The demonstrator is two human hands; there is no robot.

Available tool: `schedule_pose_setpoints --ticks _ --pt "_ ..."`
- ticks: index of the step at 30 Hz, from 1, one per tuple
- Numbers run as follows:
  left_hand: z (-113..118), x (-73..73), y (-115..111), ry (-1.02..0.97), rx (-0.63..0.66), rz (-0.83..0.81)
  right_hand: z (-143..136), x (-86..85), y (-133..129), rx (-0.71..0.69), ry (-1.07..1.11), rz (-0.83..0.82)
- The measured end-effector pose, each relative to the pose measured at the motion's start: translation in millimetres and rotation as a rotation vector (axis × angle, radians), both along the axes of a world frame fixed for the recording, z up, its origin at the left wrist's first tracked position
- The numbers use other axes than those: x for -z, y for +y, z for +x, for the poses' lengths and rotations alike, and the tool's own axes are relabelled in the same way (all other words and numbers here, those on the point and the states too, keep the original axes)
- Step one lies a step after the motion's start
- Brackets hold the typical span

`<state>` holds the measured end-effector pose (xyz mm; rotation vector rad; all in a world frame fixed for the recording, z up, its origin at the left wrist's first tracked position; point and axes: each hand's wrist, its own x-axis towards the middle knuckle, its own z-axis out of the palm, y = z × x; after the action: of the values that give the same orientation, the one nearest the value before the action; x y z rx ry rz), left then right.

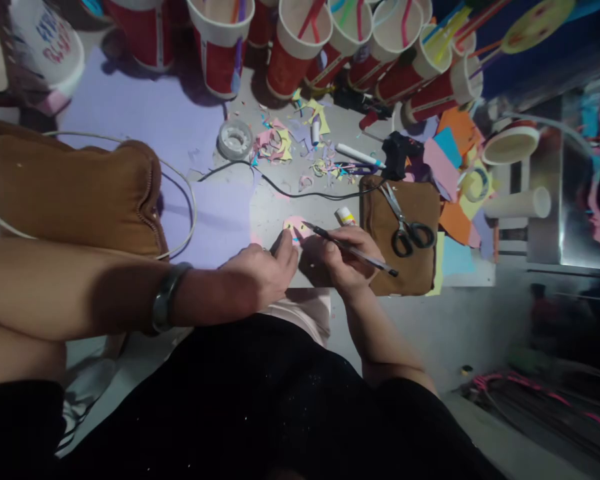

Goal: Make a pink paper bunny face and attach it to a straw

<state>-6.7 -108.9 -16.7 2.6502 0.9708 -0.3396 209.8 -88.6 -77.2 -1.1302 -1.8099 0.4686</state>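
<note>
A small pink paper disc (293,225) with dark eye marks and a blue mark lies on the table near its front edge. My left hand (263,272) rests beside it, fingertips pressed on the disc's left side. In my right hand (353,260) is a pen (363,255), gripped between thumb and fingers, its tip at the disc's upper right. Just above that hand sits a small white-and-yellow tube (345,215). Scissors (405,227) with black handles lie on a brown pouch (375,200) to the right.
Red paper cups (220,60) holding coloured straws line the back. Paper scraps (275,143), a tape roll (235,139), a white marker (360,155) and a black cable (305,194) lie mid-table. A brown cushion-like bag (70,190) is at left, coloured paper (443,167) at right.
</note>
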Motion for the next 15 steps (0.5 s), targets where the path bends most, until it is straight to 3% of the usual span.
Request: schedule_pose_setpoints --ticks 3,7,11,15 --pt "1 2.6 -3 -0.012 -0.009 0.045 0 8.0 3 0.048 0.033 -0.007" --pt "0 8.9 -6 -0.042 0.000 0.092 2 15.6 2 -0.007 0.128 -0.085" --pt "-1 13.2 -8 -0.059 -0.024 0.114 -1 4.4 1 -0.084 0.073 -0.160" --pt "2 17.7 -11 -0.103 -0.034 0.098 -3 -5.7 2 -0.055 -0.057 -0.061"
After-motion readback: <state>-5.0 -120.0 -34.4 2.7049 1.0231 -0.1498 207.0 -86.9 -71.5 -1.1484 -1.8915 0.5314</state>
